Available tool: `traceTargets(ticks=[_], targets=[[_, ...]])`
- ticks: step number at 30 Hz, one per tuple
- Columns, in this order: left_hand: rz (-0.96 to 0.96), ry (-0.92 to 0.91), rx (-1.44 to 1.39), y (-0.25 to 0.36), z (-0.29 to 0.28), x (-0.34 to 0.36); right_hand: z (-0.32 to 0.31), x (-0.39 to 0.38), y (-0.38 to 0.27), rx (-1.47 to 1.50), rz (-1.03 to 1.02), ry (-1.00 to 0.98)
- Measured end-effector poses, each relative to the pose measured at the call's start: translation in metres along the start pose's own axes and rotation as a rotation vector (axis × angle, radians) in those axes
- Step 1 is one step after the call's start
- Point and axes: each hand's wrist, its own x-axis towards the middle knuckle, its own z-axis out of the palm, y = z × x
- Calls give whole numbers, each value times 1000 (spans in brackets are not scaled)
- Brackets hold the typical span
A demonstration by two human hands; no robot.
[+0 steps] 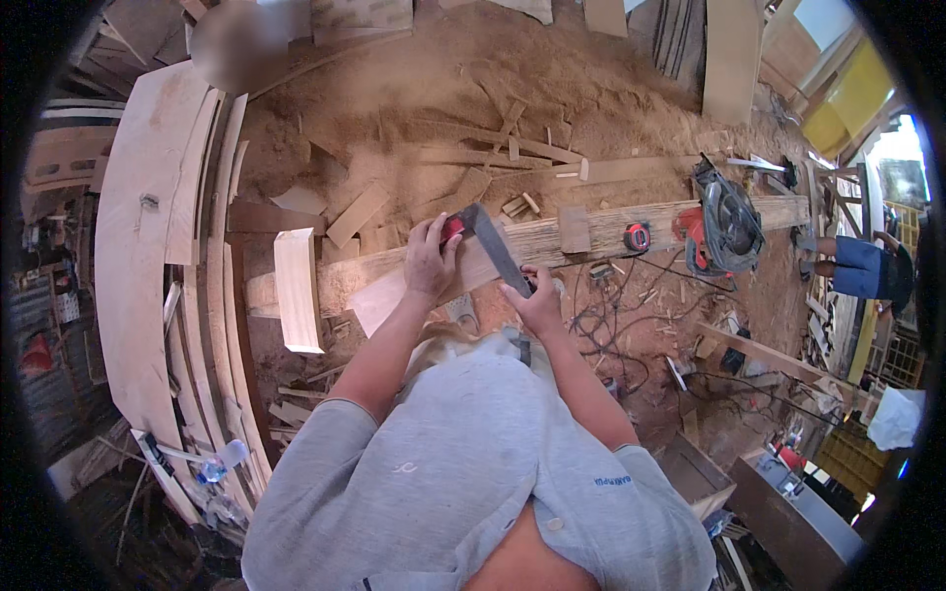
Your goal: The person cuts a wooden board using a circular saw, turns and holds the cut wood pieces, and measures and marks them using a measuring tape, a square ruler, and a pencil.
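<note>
My left hand [430,258] closes round the red part of an angled tool that looks like a carpenter's square [498,250]. Its broad dark grey blade slants down toward my right hand [538,305], whose fingers are closed at the blade's lower end by something small and black. Under the tool lies a pale flat board [379,301], resting across a long rough timber beam [611,229]. My left forearm passes over part of this board. A short light wood piece [298,292] lies across the beam further left.
On the beam to the right are a wood block [574,229], a red tape measure [638,236] and a circular saw [727,222]. Cables [616,330] tangle below. Long boards [158,197] are stacked at left. Another person [859,268] stands far right. Scraps and sawdust cover the ground.
</note>
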Motion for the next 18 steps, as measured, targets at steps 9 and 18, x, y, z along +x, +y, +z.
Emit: traceTargets(ticks=[9,18], targets=[[-21,-60,-21,2,-3,3,-32,8,4,-30,150,135],[44,-66,18,5,-4,6,-59,44,-4,-50,-270,369]])
